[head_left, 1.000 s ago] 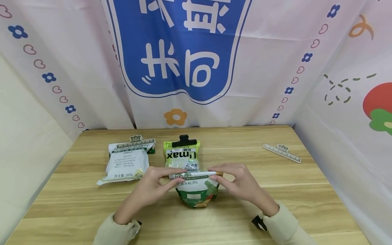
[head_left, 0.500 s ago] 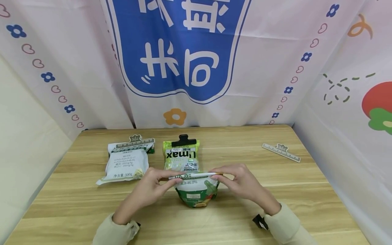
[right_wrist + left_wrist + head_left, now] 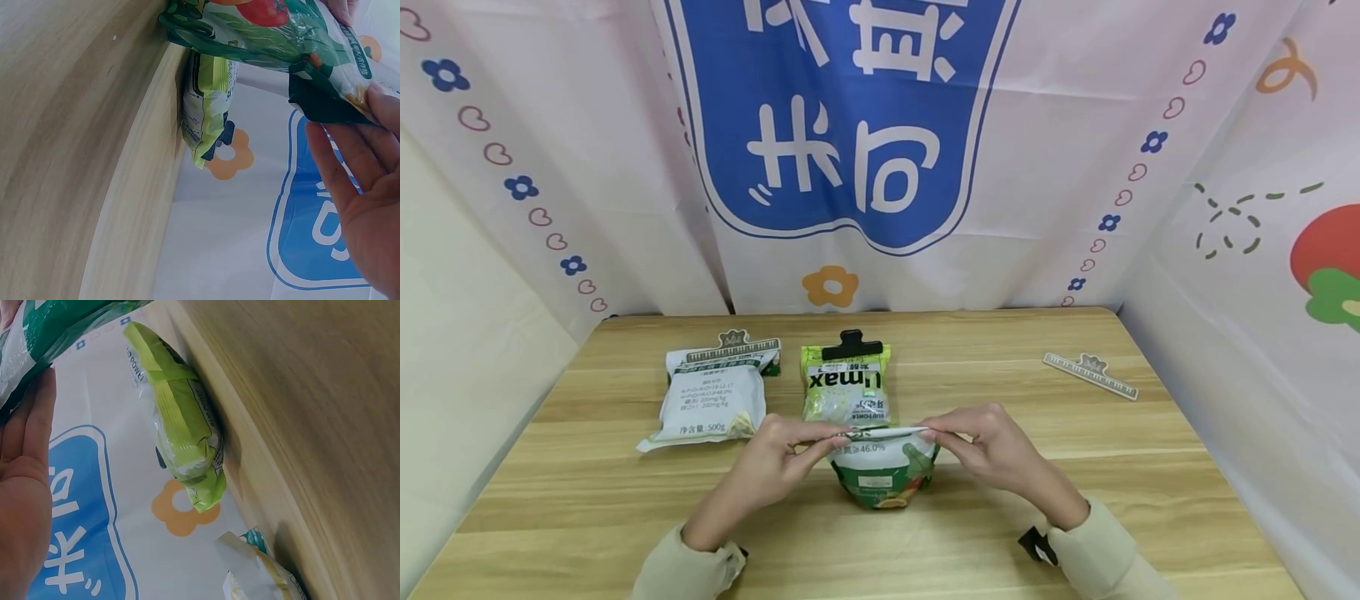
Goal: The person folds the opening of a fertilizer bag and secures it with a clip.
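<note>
A green and white printed bag (image 3: 883, 475) stands upright on the table, its top edge folded over into a narrow white roll. My left hand (image 3: 782, 454) pinches the left end of that fold between thumb and fingers. At the opposite end, my right hand (image 3: 988, 442) pinches the fold the same way. In the right wrist view, the bag (image 3: 250, 37) shows printed vegetables, and the right hand (image 3: 369, 169) has its thumb over the bag's corner with fingers behind. The left wrist view has the left hand (image 3: 28, 475) at the bag's dark green side.
Right behind lies a lime-green bag (image 3: 846, 392) with a black clip (image 3: 852, 345). A white bag (image 3: 711, 404) closed by a piano-patterned clip (image 3: 733, 347) lies to the left. Another piano-patterned clip (image 3: 1090, 374) lies loose at the back right of the wooden table (image 3: 1000, 550).
The left hand's fingertips have shifted slightly inward along the fold. The fold's right end, with its orange corner showing earlier, is now covered by the right fingers. Other bags and clips stay put.
</note>
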### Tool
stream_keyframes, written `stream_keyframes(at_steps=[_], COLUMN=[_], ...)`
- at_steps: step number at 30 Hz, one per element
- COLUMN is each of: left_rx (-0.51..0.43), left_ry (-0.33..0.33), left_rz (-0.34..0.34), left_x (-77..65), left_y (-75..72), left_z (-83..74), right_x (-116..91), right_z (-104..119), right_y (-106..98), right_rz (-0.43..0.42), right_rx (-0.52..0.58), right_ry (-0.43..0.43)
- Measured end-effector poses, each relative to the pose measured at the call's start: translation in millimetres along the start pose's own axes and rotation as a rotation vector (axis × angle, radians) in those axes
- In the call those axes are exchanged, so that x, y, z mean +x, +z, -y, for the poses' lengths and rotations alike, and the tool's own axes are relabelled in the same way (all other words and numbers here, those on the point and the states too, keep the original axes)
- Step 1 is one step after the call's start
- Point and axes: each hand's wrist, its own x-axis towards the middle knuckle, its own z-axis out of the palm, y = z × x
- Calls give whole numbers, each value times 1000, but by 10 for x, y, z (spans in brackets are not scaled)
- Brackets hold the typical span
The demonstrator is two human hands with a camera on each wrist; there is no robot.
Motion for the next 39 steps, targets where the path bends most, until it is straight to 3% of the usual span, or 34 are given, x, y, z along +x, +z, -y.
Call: stream_keyframes(at_steps=[8, 23, 39], left_rx=[15, -2, -72], left_ry=[-16, -24, -103], left_rz=[-15, -24, -46], left_x=[-10, -20, -46], left_y=[20, 23, 46], left_z=[5, 2, -26], right_x=[9, 62, -48], right_z=[-1, 37, 5], right_y=[-9, -110, -438], right_rz=[5, 20, -86], right_rx=[-31, -59, -120], right_ry=[62, 67, 124])
